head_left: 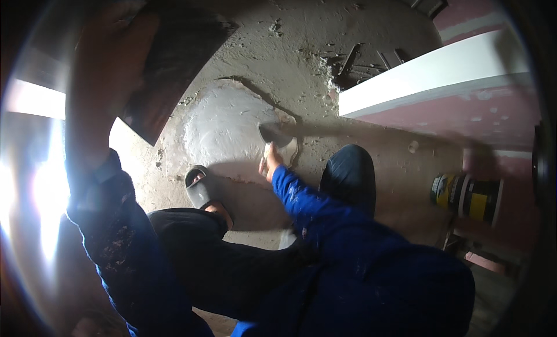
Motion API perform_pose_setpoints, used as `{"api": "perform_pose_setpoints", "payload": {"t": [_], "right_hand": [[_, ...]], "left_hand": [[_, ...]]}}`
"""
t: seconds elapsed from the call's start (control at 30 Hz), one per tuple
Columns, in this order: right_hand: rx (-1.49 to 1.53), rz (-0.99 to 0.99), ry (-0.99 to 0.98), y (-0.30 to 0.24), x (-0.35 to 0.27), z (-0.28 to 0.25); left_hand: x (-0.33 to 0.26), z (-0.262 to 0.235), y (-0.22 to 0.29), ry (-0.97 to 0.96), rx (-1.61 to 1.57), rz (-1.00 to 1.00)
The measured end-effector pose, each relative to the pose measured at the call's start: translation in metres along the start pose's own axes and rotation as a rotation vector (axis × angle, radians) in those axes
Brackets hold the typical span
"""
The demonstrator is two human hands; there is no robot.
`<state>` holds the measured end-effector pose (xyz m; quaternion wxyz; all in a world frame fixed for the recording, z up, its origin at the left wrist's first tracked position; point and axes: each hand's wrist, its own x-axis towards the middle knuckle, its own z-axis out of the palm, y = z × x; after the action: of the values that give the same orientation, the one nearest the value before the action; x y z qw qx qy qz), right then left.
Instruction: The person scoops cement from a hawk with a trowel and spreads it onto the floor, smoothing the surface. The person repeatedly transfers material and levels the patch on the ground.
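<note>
At the upper left, close to the camera, my left hand [110, 76] is closed on a wide, dark, flat plastering blade [180, 61]; shadow hides part of its grip. Near the middle, my right hand [270, 161] is wrapped round the handle of a putty knife [276, 134]. That knife's blade lies over the right side of a smooth, pale grey patch of wet plaster [223, 125] on the floor. Whether the blade is pressed into the plaster, I cannot tell.
My foot in a grey slipper [199, 189] is beside the patch's near edge. Dark strips of debris [362, 64] lie beyond it, by a white-and-pink wall section [429, 87]. Buckets with yellow-and-black labels [481, 200] stand at right. Strong light glares from the left.
</note>
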<state>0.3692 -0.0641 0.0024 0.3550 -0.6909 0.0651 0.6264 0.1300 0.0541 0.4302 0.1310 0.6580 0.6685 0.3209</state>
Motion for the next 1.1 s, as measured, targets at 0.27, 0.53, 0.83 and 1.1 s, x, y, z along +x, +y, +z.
{"api": "perform_pose_setpoints", "payload": {"t": [0.27, 0.53, 0.83, 1.1], "right_hand": [[-0.097, 0.006, -0.051, 0.008, 0.014, 0.004], [-0.689, 0.111, -0.219, -0.046, 0.035, -0.047], [-1.867, -0.176, -0.464, -0.195, 0.072, -0.075], [-1.714, -0.487, -0.560, -0.060, 0.040, -0.017]], "left_hand": [[-0.004, 0.007, -0.002, 0.055, 0.078, 0.159], [-0.014, 0.002, 0.013, 0.064, 0.083, 0.105], [-0.028, -0.006, 0.026, 0.088, 0.106, 0.023], [-0.044, -0.009, 0.040, 0.111, 0.151, -0.089]]}}
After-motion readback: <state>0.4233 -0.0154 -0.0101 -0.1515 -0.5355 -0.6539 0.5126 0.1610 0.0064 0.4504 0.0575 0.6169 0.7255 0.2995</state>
